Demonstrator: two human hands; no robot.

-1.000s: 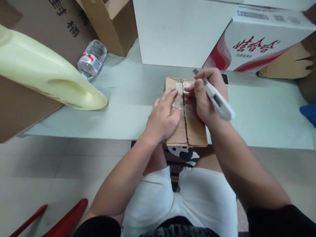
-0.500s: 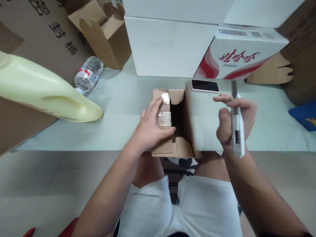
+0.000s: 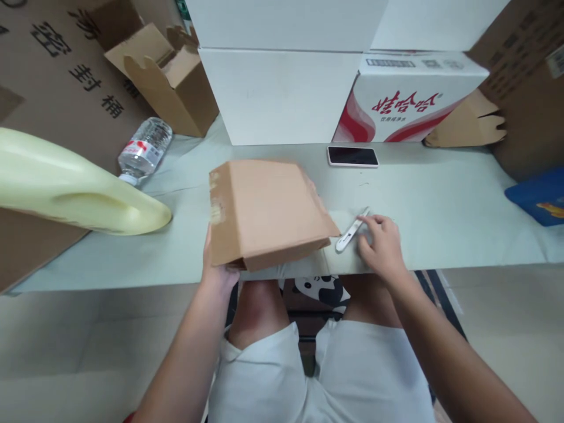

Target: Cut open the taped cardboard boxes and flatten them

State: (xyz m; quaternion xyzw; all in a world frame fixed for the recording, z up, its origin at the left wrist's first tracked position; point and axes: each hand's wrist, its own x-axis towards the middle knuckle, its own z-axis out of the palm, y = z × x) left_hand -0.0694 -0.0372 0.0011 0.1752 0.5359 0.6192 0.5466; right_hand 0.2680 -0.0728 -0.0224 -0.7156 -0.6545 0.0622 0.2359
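A brown cardboard box (image 3: 273, 205) is tilted over the table, and my left hand (image 3: 219, 267) grips its lower left edge. Most of those fingers are hidden behind the cardboard. A torn strip runs down the box's right edge, and worn patches mark its left flap. To the right, a white utility knife (image 3: 349, 236) lies slantwise on the tablecloth. My right hand (image 3: 381, 244) rests just beside it, index fingertip at the knife's far end and thumb apart, not wrapped around it.
A phone (image 3: 352, 156) lies flat before the white carton with red print (image 3: 405, 103). On the left are a pale yellow jug (image 3: 88, 188), a water bottle (image 3: 145, 150) and an opened cardboard box (image 3: 176, 88). A blue object (image 3: 540, 197) stands far right.
My right hand has lowered the utility knife onto the table and loosened around it. The box has been turned and tilted leftward, with my left hand shifting from its top to its lower left edge.
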